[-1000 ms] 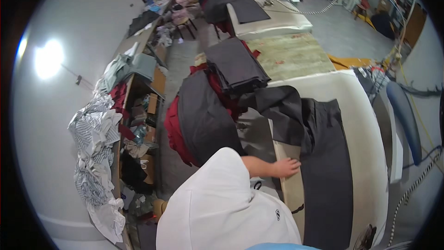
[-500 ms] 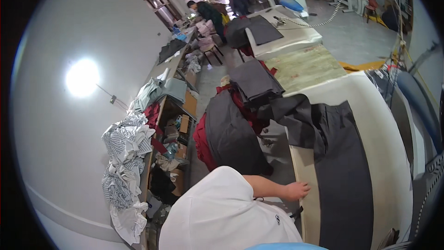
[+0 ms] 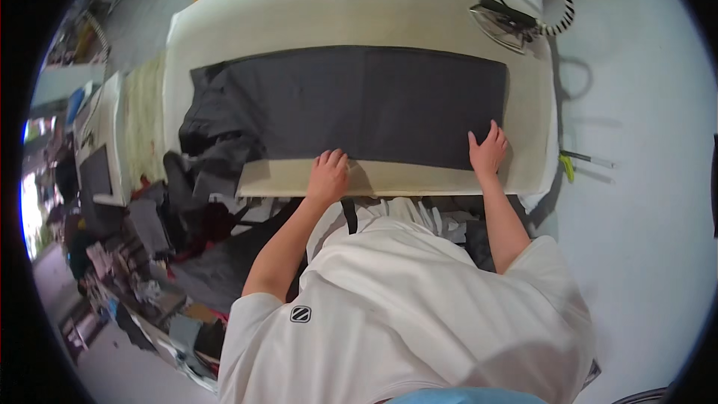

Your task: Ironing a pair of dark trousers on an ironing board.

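Observation:
A pair of dark grey trousers [image 3: 374, 105] lies across a cream padded ironing table [image 3: 321, 7]. One leg is spread flat toward the right, while the bunched upper part hangs over the near left edge. My left hand [image 3: 329, 177] rests with its fingertips at the near edge of the cloth, partly on the bare padding. My right hand [image 3: 488, 151] touches the near right corner at the leg's end, thumb and fingers spread. Neither hand grips anything that I can see. An iron [image 3: 507, 24] stands at the table's far right corner, beyond the trousers.
A black-and-white striped hose [image 3: 565, 0] runs from the iron. Right of the table, a yellow-green handled tool [image 3: 567, 167] is by the pale wall. Dark folded garments [image 3: 149, 221] are piled at the left, and another padded table [image 3: 112, 127] stands farther left.
My view has swung from the left side of the room to face the table. Both hands now show at the trousers; before, only one hand showed, at the table's near edge.

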Action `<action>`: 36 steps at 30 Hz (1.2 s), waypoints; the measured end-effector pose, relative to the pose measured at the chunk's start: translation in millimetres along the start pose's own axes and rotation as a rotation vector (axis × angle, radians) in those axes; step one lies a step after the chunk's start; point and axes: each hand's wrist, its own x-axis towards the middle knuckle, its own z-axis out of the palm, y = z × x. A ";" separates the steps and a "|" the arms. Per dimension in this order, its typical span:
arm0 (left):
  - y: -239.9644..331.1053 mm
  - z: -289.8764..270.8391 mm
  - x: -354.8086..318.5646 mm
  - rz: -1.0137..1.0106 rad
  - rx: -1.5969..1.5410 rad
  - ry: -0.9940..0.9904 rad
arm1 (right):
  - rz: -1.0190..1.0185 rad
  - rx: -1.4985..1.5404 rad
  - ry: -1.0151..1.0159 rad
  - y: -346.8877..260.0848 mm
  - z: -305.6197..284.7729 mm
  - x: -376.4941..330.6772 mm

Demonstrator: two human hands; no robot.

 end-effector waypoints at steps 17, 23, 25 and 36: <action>138.3 -0.3 366.5 0.301 -0.534 0.002 | 0.167 0.557 -0.532 69.2 1.6 248.6; 193.1 61.9 485.4 0.340 -0.445 -0.401 | -0.091 0.666 -0.331 88.3 32.8 233.3; 185.0 59.4 495.7 0.376 -0.528 -0.537 | -0.182 0.612 -0.209 91.4 33.3 229.3; 0.1 -51.9 401.3 0.000 -0.518 -0.751 | -0.273 0.299 -0.002 88.9 41.8 226.3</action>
